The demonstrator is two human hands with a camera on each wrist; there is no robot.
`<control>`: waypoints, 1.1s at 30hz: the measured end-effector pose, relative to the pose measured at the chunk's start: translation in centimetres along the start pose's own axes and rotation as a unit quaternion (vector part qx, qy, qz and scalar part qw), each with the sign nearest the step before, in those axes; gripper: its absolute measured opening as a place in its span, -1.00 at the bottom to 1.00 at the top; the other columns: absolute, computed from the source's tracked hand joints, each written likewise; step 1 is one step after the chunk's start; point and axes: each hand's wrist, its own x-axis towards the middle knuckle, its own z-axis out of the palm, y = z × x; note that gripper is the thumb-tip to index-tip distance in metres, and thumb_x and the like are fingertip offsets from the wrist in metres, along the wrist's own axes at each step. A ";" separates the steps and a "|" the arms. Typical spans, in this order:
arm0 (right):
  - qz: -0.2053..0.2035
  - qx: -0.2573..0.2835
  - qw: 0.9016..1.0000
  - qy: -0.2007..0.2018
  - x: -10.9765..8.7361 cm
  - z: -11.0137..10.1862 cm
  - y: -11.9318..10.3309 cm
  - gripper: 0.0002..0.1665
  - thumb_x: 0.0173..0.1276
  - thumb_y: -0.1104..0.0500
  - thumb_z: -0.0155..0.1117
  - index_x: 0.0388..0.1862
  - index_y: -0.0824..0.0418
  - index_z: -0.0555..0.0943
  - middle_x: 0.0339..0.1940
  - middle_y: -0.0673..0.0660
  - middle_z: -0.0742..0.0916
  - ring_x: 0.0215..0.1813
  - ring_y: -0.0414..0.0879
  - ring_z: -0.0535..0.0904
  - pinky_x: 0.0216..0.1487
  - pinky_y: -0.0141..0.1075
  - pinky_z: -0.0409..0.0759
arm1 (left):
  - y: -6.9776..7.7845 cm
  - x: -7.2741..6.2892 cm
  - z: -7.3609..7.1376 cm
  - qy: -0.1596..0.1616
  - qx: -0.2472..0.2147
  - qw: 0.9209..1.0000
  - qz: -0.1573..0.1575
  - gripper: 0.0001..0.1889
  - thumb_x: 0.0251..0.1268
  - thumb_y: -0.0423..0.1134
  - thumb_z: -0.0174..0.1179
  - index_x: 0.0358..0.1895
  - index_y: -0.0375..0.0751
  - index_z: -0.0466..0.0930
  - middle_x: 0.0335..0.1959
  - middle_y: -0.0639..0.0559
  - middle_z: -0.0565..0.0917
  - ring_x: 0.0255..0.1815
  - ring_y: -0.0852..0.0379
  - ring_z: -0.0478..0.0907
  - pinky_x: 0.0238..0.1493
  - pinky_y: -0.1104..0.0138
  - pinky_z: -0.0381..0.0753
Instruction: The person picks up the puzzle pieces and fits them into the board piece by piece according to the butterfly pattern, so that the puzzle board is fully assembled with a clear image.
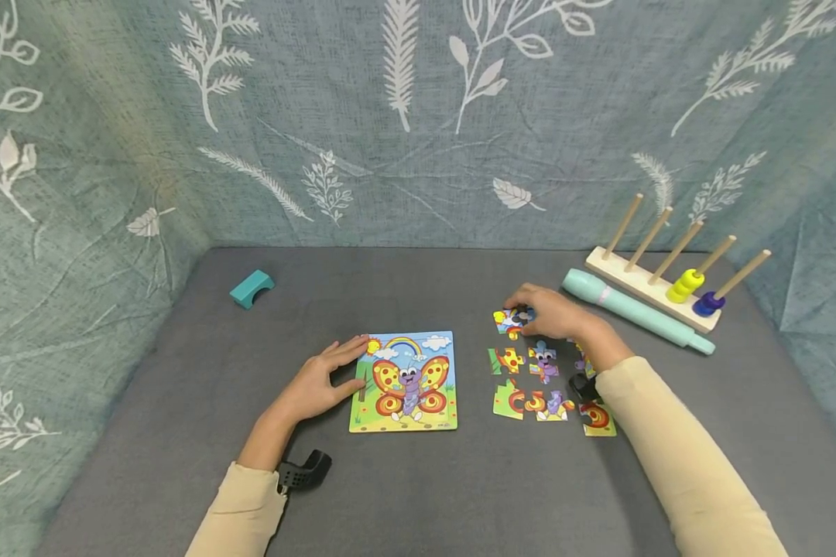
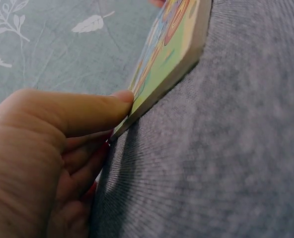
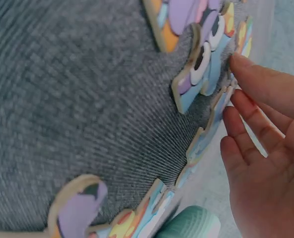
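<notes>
My left hand (image 1: 320, 383) rests along the left side of a square butterfly picture board (image 1: 414, 402), fingers near its top corner. In the left wrist view the thumb (image 2: 95, 111) touches the board's edge (image 2: 169, 79). Loose jigsaw pieces lie in rows to the right. Over their top row is my right hand (image 1: 546, 313), its fingers relaxed beside a yellow-and-blue piece (image 1: 503, 319). The right wrist view has the thumb (image 3: 266, 82) and fingertips close to the edges of pieces, near a piece with cartoon eyes (image 3: 201, 64). The forearm hides some pieces.
A mint-green tube-shaped thing (image 1: 634, 308) lies right of the pieces. Behind it stands a wooden peg rack (image 1: 616, 263) with yellow and dark blue beads. A teal arch block (image 1: 252, 288) sits at the back left. A patterned curtain (image 1: 418, 155) hangs behind.
</notes>
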 end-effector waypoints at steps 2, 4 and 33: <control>-0.006 -0.002 1.000 0.008 0.2 0.1 0.0 -0.53 0.12 0.34 0.39 0.06 0.34 0.58 0.00 0.26 0.59 0.06 0.16 0.52 0.13 0.04 0.52 | -0.1 0.0 0.0 0.002 0.005 1.000 0.000 -0.33 0.18 -0.20 0.30 0.35 -0.32 0.32 0.41 -0.17 0.31 0.43 -0.16 0.21 0.51 -0.05 0.05; -0.007 -0.005 1.000 0.013 0.4 0.2 0.1 -0.56 0.11 0.33 0.41 0.02 0.33 0.59 -0.03 0.25 0.60 0.03 0.14 0.52 0.10 0.02 0.54 | -0.2 0.0 0.0 0.004 0.010 1.000 0.001 -0.33 0.19 -0.18 0.30 0.36 -0.31 0.32 0.41 -0.16 0.31 0.43 -0.17 0.21 0.51 -0.05 0.07; -0.003 0.074 0.992 0.099 -0.8 3.0 -7.3 -0.52 0.23 0.21 0.35 0.14 0.28 0.55 0.09 0.21 0.60 0.15 0.12 0.52 0.17 -0.01 0.55 | -0.2 -0.1 -0.1 0.006 0.018 1.000 -0.006 -0.34 0.18 -0.18 0.31 0.36 -0.27 0.34 0.40 -0.14 0.33 0.42 -0.19 0.22 0.47 -0.09 0.16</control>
